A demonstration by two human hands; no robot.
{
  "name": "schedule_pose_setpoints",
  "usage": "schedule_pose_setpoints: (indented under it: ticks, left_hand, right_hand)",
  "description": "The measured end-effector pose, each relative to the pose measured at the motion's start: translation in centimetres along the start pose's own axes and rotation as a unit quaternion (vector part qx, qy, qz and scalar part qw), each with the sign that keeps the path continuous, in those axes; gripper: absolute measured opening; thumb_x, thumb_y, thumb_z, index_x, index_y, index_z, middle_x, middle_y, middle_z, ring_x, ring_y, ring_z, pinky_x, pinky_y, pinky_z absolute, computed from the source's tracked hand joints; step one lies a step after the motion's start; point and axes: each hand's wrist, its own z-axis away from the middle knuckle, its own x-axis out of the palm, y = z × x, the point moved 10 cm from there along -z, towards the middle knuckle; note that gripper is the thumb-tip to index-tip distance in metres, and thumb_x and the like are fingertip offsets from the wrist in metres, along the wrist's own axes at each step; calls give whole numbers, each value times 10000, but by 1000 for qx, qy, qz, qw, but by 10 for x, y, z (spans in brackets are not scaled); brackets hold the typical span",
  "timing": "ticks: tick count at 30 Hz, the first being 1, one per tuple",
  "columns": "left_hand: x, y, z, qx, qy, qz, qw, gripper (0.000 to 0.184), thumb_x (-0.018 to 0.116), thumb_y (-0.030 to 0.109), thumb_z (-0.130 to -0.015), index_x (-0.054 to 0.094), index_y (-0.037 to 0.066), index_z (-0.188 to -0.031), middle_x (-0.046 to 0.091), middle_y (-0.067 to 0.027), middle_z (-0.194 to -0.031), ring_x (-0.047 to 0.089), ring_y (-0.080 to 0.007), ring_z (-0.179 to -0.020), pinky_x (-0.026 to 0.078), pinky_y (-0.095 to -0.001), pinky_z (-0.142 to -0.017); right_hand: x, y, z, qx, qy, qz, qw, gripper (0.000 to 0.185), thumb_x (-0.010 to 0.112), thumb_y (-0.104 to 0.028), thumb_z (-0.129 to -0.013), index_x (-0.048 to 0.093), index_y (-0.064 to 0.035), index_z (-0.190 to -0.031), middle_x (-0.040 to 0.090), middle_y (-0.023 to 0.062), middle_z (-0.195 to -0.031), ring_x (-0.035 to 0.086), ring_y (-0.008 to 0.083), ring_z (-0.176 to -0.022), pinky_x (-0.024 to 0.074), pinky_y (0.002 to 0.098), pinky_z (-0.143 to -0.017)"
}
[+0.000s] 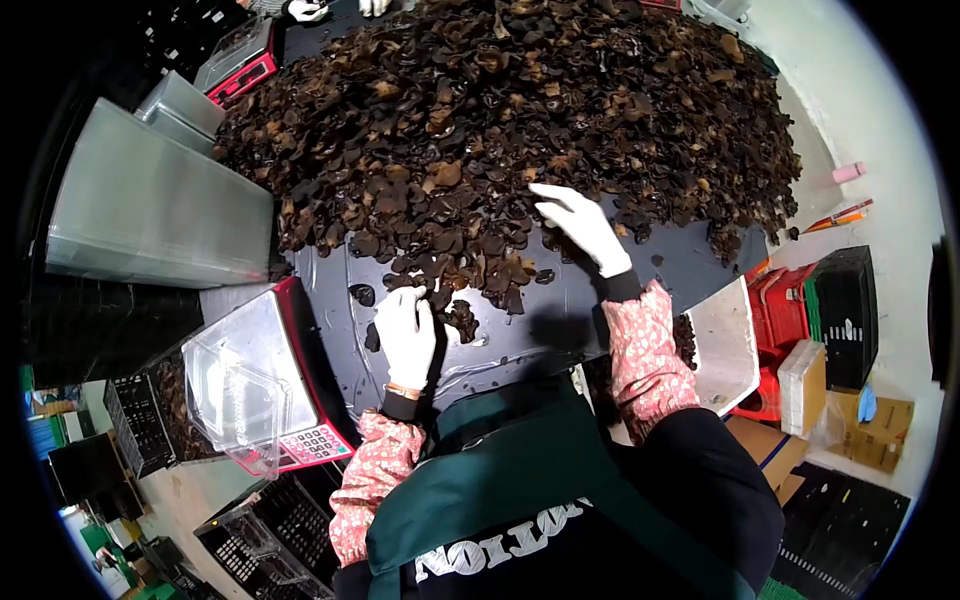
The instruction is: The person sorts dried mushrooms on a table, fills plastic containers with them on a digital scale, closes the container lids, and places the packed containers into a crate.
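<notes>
A large heap of dark brown wood ear mushrooms (500, 130) covers the far side of the grey table (320, 300). My left hand (405, 335), in a white glove, is at the near edge of the heap. Its fingers are bent and close together; whatever they hold, if anything, is hidden. Just right of it lies a small clump of wood ear (461, 321). My right hand (585, 232), also gloved in white, is over the heap's front edge, fingers stretched out and thumb side apart. Nothing shows in it.
A red scale (320, 440) with a clear plastic tub (245, 375) on it stands at left. Behind it are stacked translucent bins (160, 215). A white container (728, 345) sits at right by red crates (780, 305). Another person's gloved hands (308, 10) show at the far edge.
</notes>
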Motion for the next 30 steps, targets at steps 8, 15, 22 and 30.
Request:
schedule_pose_setpoints:
  ticks: [8, 15, 22, 30]
  left_hand:
    - [28, 19, -9, 26, -28, -122, 992, 506, 697, 210, -838, 580, 48, -1303, 563, -152, -1256, 508, -349, -1190, 388, -468, -1017]
    - [51, 13, -21, 9, -54, -136, 989, 309, 726, 236, -832, 648, 72, -1082, 564, -107, -1237, 493, -316, -1211, 375, -474, -1008]
    - [33, 20, -27, 53, 9, -94, 994, 163, 711, 102, -782, 617, 66, -910, 626, -121, -1073, 562, -349, -1117, 432, -484, -997]
    - [19, -36, -6, -188, 19, 292, 937, 117, 573, 29, -953, 566, 0, -1067, 650, -85, -1024, 609, -143, -939, 494, -285, -833]
  right_hand:
    - [-88, 67, 89, 126, 237, -25, 963, 229, 551, -171, -983, 725, -61, -1084, 722, 25, -939, 604, 58, -679, 451, 212, -575]
    - [-35, 24, 87, -49, 187, 317, 928, 386, 704, -211, -870, 654, -114, -1240, 634, 73, -980, 650, 260, -824, 529, 340, -742]
    - [-21, 40, 58, -7, 115, 356, 927, 245, 750, -216, -772, 637, -107, -960, 588, 73, -949, 588, 288, -900, 498, 409, -764]
    - [-26, 36, 79, -18, 160, 221, 962, 72, 652, -128, -875, 630, -87, -930, 634, 62, -866, 601, 225, -849, 486, 354, -766]
